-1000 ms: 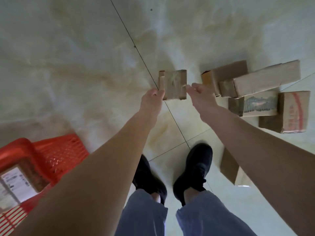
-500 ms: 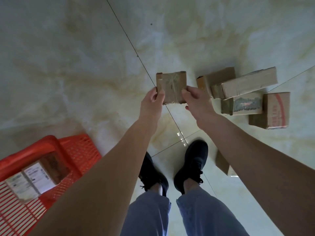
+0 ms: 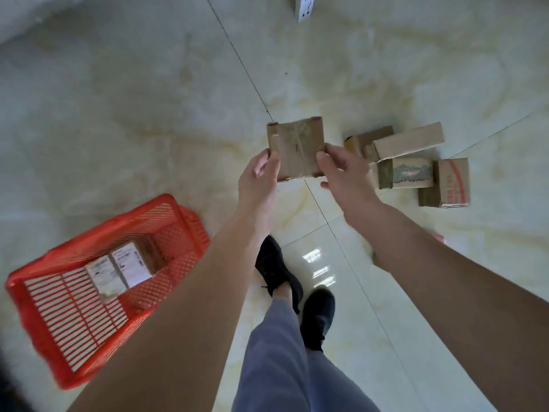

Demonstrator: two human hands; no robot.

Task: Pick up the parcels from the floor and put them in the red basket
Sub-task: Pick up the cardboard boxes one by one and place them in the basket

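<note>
A small taped brown parcel (image 3: pixel 297 147) is held up in front of me, off the floor. My left hand (image 3: pixel 258 182) grips its left edge and my right hand (image 3: pixel 344 173) pinches its right edge. The red basket (image 3: pixel 166 209) stands on the floor at lower left, with one labelled parcel (image 3: pixel 124 267) lying inside. Several more cardboard parcels (image 3: pixel 410 171) sit clustered on the floor to the right of my right hand.
The floor is glossy pale marble tile with dark grout lines. My two black shoes (image 3: pixel 279 269) stand below the held parcel, between the basket and the parcel cluster. A white object (image 3: pixel 306 7) shows at the top edge.
Both hands closed on the small parcel and lifted it off the floor. The view has risen and pulled back, so more of the basket shows at left.
</note>
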